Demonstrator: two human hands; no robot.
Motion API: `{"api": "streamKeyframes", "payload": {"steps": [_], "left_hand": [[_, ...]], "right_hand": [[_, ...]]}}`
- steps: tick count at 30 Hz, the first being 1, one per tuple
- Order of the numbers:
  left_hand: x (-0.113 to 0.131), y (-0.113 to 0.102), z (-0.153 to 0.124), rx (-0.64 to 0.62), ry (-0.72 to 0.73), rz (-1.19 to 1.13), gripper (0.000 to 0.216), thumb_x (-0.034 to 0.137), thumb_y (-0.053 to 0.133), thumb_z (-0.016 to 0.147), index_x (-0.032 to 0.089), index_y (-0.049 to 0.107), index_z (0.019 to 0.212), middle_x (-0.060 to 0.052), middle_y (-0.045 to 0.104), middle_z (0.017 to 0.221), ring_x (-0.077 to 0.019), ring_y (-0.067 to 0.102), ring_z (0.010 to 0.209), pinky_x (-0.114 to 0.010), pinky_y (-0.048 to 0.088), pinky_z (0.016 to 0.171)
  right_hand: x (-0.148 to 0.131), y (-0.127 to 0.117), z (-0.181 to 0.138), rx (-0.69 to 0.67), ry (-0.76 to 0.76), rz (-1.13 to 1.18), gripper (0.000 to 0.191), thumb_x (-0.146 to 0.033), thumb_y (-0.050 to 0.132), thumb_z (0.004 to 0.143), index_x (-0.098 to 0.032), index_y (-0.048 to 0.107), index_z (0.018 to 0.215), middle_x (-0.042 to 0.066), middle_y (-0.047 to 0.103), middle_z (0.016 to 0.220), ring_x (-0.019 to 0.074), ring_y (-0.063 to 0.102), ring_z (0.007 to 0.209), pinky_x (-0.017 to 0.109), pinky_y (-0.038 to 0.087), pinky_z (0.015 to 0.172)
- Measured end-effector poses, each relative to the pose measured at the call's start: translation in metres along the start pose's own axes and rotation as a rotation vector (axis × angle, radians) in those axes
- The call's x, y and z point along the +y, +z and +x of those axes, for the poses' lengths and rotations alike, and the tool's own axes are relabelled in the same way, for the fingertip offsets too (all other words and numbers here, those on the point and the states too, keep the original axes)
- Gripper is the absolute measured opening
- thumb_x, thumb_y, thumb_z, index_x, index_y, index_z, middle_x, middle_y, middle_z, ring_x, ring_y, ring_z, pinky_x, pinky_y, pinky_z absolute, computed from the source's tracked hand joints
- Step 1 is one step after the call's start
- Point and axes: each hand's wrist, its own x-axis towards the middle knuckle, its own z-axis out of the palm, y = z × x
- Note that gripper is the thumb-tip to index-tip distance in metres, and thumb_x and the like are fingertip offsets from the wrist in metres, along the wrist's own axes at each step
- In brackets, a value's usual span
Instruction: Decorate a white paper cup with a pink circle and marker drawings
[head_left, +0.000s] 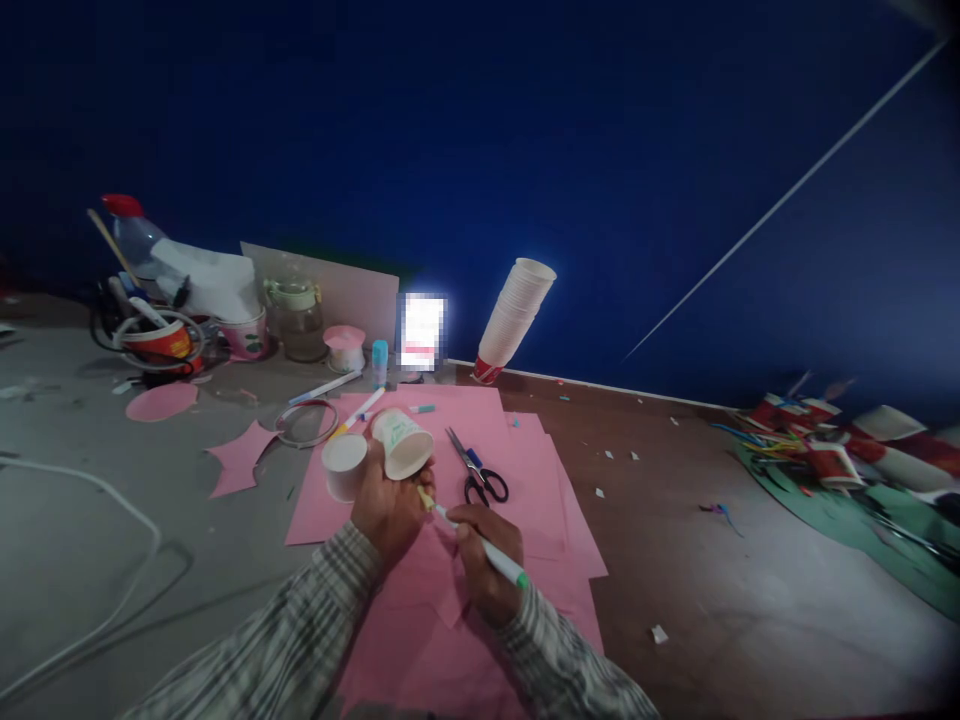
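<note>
My left hand [391, 508] is closed just below two paper cups. Its fingertips pinch a small yellow piece [425, 497]; whether it is paper or something else I cannot make out. A printed paper cup [397, 440] lies tilted right behind these fingers; I cannot tell if they touch it. Beside the wrist stands a plain white paper cup [345, 468]. A white marker with a green end [502, 562] is gripped in my right hand [487, 560], its tip at the yellow piece. Black-handled scissors [480, 475] lie open on pink paper sheets [525, 530] beyond my right hand.
A tall leaning stack of paper cups [516, 315] is at the back. Glue stick [380, 364], glass jar [304, 320] and a metal ring [306, 423] are to the left. A white cable [135, 510] crosses the left side. Paper scraps dot the right; cups crowd a green mat [840, 535].
</note>
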Motion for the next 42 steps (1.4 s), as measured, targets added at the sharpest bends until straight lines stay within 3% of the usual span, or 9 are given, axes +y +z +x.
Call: {"api": "streamKeyframes", "payload": {"steps": [7, 12, 20, 23, 27, 31, 38, 42], "left_hand": [[0.002, 0.005, -0.002, 0.020, -0.007, 0.024, 0.065, 0.059, 0.028, 0.106, 0.012, 0.069, 0.087, -0.010, 0.068, 0.070, -0.0167, 0.059, 0.053, -0.028, 0.049, 0.050], [0.001, 0.010, -0.007, 0.008, -0.021, 0.022, 0.067, 0.058, 0.025, 0.106, 0.012, 0.069, 0.086, -0.011, 0.068, 0.071, -0.0170, 0.059, 0.054, -0.028, 0.049, 0.050], [0.001, 0.011, -0.010, -0.016, -0.010, -0.008, 0.068, 0.059, 0.027, 0.106, 0.012, 0.070, 0.085, -0.013, 0.069, 0.071, -0.0183, 0.061, 0.057, -0.028, 0.051, 0.051], [-0.001, 0.008, -0.009, -0.028, -0.007, -0.027, 0.066, 0.060, 0.029, 0.105, 0.012, 0.070, 0.084, -0.012, 0.068, 0.071, -0.0189, 0.061, 0.058, -0.030, 0.054, 0.053], [-0.003, 0.008, -0.009, -0.070, -0.038, -0.040, 0.064, 0.061, 0.033, 0.105, 0.014, 0.069, 0.080, -0.009, 0.067, 0.067, -0.0190, 0.062, 0.059, -0.034, 0.059, 0.061], [-0.004, 0.009, -0.011, -0.063, -0.064, -0.059, 0.065, 0.059, 0.030, 0.106, 0.015, 0.068, 0.079, -0.007, 0.064, 0.060, -0.0204, 0.067, 0.063, -0.034, 0.062, 0.068], [-0.005, 0.006, -0.014, -0.086, 0.000, 0.021, 0.061, 0.058, 0.031, 0.106, 0.015, 0.067, 0.082, -0.007, 0.068, 0.062, -0.0167, 0.060, 0.051, -0.030, 0.058, 0.055], [-0.006, 0.005, -0.017, -0.091, -0.009, 0.010, 0.060, 0.061, 0.037, 0.104, 0.014, 0.067, 0.084, -0.007, 0.066, 0.063, -0.0140, 0.054, 0.047, -0.027, 0.052, 0.047]], "right_hand": [[0.003, 0.007, -0.003, -0.042, -0.047, -0.097, 0.020, -0.019, 0.050, 0.090, -0.021, 0.069, 0.084, 0.003, 0.075, 0.069, 0.0183, 0.070, 0.059, 0.029, 0.054, 0.055], [0.006, 0.008, -0.005, -0.119, -0.050, -0.127, 0.016, -0.019, 0.052, 0.092, -0.021, 0.068, 0.088, 0.004, 0.074, 0.070, 0.0191, 0.068, 0.062, 0.031, 0.051, 0.059], [0.015, 0.016, -0.009, -0.111, -0.128, -0.158, 0.016, -0.019, 0.050, 0.095, -0.022, 0.066, 0.098, 0.004, 0.071, 0.074, 0.0203, 0.065, 0.064, 0.033, 0.052, 0.062], [0.021, 0.019, -0.015, -0.121, -0.106, -0.185, 0.020, -0.023, 0.051, 0.097, -0.020, 0.065, 0.111, 0.007, 0.076, 0.087, 0.0222, 0.070, 0.073, 0.035, 0.057, 0.068], [0.025, 0.021, -0.019, -0.164, -0.096, -0.232, 0.041, -0.029, 0.047, 0.101, -0.018, 0.054, 0.140, 0.013, 0.079, 0.115, 0.0255, 0.076, 0.093, 0.038, 0.063, 0.079], [0.025, 0.024, -0.019, -0.177, -0.137, -0.261, 0.048, -0.032, 0.038, 0.105, -0.019, 0.048, 0.151, 0.016, 0.076, 0.128, 0.0283, 0.077, 0.105, 0.041, 0.064, 0.082], [0.024, 0.033, -0.017, -0.184, -0.246, -0.287, 0.057, -0.025, 0.036, 0.105, -0.012, 0.035, 0.160, 0.016, 0.077, 0.110, 0.0273, 0.075, 0.086, 0.038, 0.061, 0.068], [0.024, 0.035, -0.016, -0.177, -0.270, -0.334, 0.053, -0.019, 0.037, 0.101, -0.014, 0.045, 0.153, 0.012, 0.077, 0.097, 0.0250, 0.072, 0.079, 0.036, 0.056, 0.064]]}}
